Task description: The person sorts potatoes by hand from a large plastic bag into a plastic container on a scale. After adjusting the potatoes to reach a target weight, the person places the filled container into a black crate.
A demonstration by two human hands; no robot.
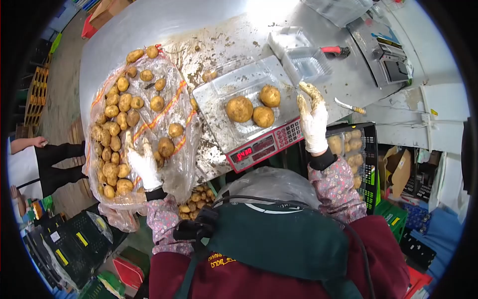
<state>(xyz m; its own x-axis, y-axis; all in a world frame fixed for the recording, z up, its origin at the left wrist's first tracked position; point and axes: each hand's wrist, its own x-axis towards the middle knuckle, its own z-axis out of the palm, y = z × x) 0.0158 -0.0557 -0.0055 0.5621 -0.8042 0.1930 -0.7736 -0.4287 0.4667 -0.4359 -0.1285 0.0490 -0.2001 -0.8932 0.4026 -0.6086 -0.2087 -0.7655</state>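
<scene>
My left hand [143,162], in a dirty white glove, reaches over the near part of a clear plastic bag with red and orange stripes, its fingers apart beside several potatoes [110,144]. My right hand [313,119], also gloved, is raised at the right edge of a scale [266,146], fingers apart and holding nothing. On the scale's plate lies a clear plastic tray [234,89] with three larger potatoes [239,109] in it. The red display seems to read 0.430. Soil is scattered over the steel table [199,30].
Empty clear trays [306,64], a red-handled tool [335,50] and a small knife [350,106] lie right of the scale. A black crate [369,164] holds packed trays at the right. Another person [30,164] stands at the far left.
</scene>
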